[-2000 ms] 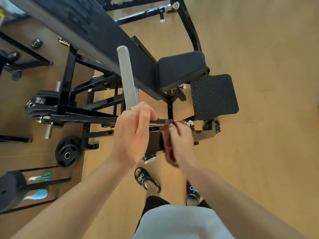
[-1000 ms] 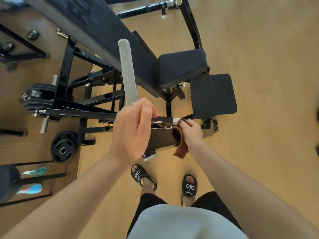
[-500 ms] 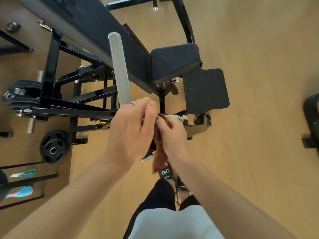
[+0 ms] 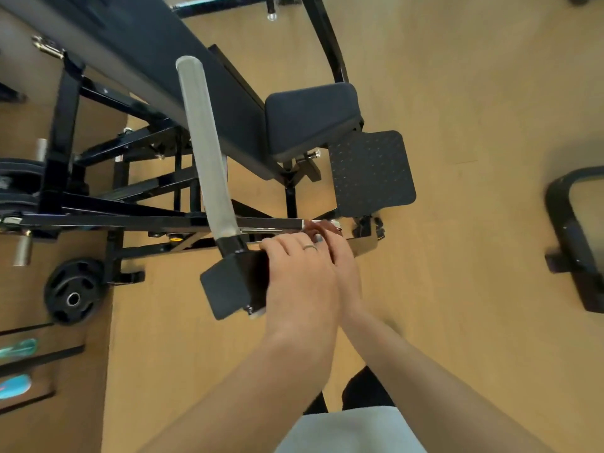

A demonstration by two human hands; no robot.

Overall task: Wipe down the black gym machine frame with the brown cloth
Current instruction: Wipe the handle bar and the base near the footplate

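My glossy black metal frame (image 4: 130, 220), matt grey knurled handle (image 4: 204, 148), matt padded seat (image 4: 310, 116), smooth wood-look floor (image 4: 457, 93)

Below me on the tan gym floor (image 4: 457, 76), a loose black weight plate (image 4: 73, 291) lies flat near the left, a black curved base (image 4: 575, 243) edges in at right, and teal markings (image 4: 16, 385) show at lower left.

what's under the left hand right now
The left hand rests on the black frame, covering that part. The right hand beside it is mostly hidden; only a bit of brown cloth shows.
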